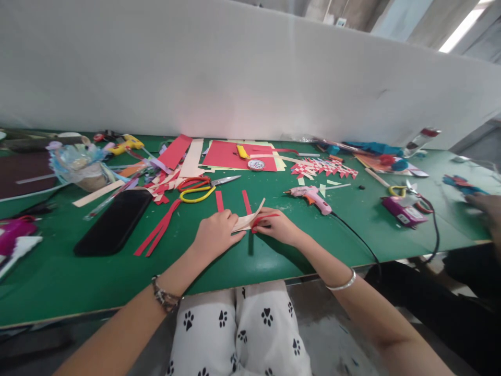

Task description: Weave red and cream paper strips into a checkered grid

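Cream paper strips (243,223) are crossed with red paper strips (246,201) on the green table in front of me. My left hand (217,231) is closed over the left end of the cream strips, pressing them to the tabletop. At their right end, my right hand (279,227) pinches a red strip (256,224) that curls beside the thumb. One cream strip end (259,206) bends upward between my hands. Another red strip (219,201) sticks out beyond my left fingers, its lower part hidden. Scissors (199,188) with red and yellow handles lie just behind my left hand.
A pink glue gun (311,197) with a black cord lies to the right. On the left rest a black phone (113,222) and loose red strips (160,230). Behind are red sheets (223,155) and woven paper pieces (324,168). Another person's hand (485,203) is at far right.
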The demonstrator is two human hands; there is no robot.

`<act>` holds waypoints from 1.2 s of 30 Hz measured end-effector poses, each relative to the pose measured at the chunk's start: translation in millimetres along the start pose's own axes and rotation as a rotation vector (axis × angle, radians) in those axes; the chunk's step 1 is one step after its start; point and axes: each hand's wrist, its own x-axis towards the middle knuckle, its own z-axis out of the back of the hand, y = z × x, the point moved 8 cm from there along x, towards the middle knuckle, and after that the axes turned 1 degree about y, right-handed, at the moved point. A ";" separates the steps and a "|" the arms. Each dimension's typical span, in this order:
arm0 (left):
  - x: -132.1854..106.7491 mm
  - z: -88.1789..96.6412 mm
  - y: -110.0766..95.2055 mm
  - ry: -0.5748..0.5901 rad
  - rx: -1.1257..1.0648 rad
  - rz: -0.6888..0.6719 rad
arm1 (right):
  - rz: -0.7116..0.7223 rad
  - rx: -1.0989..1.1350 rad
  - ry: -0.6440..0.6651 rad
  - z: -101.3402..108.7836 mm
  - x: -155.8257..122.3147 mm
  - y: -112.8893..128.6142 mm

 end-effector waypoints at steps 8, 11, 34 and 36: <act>8.3 -2.8 -9.6 -0.020 0.077 -0.049 | -0.085 0.065 -0.013 -3.3 1.2 -10.2; 10.3 -1.3 -8.1 -0.042 0.018 -0.076 | -0.105 0.063 -0.015 -2.9 2.1 -11.9; 19.1 -14.4 -0.5 0.043 -0.300 -0.006 | -0.182 0.080 -0.106 1.9 0.4 -18.0; 18.9 -15.5 -3.2 0.040 -0.241 -0.031 | -0.194 0.099 -0.121 3.2 -0.7 -19.3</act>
